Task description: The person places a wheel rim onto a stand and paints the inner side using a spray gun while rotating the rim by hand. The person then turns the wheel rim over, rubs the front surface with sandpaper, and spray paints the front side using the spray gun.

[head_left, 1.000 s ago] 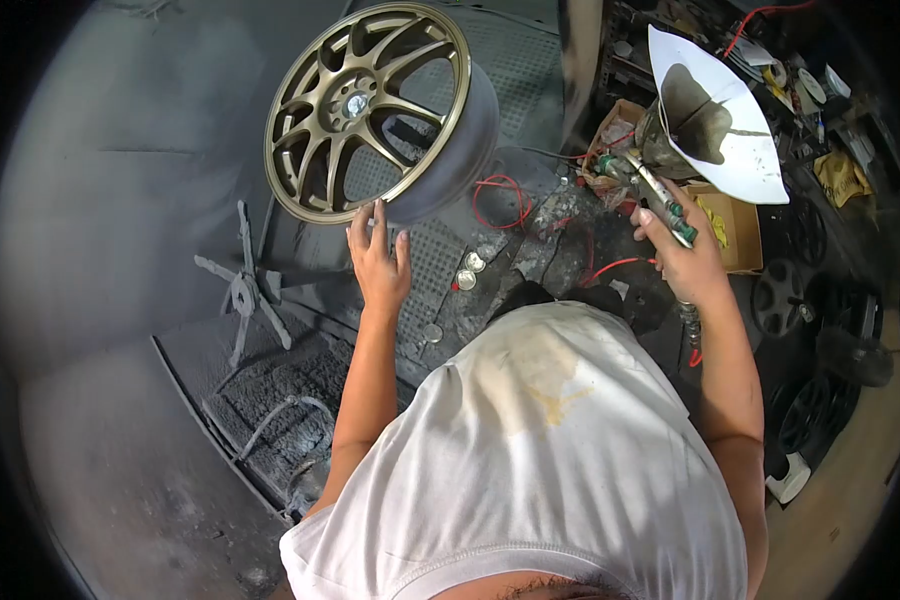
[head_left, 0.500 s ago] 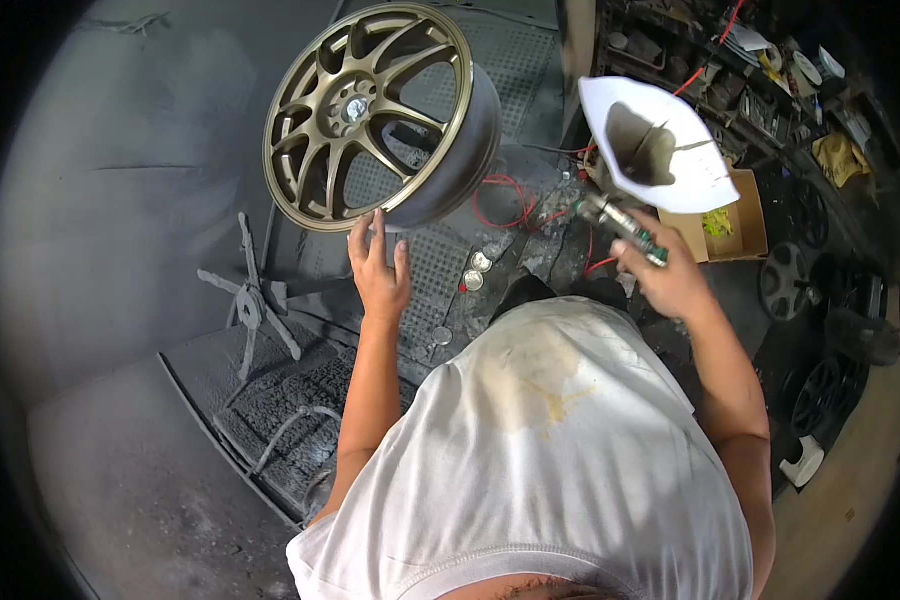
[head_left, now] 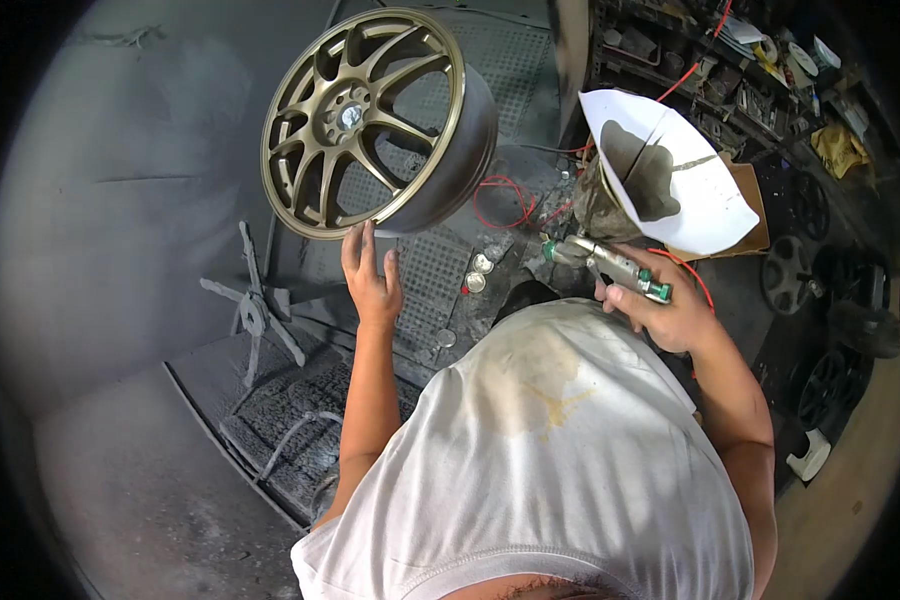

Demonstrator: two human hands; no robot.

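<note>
Floor space (head_left: 438, 268) between wheel (head_left: 348, 118) and spray gun (head_left: 618, 268)

From where I stand, the white paper (head_left: 695, 185) hides most of the cardboard box (head_left: 754, 188), and the spray gun (head_left: 615, 265) covers part of the right hand (head_left: 667, 305). The cap (head_left: 350, 117) in the middle of the wheel (head_left: 332, 126) is too small to make out clearly.

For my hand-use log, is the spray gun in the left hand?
No, the right hand holds the spray gun; the left hand is at the wheel.
</note>
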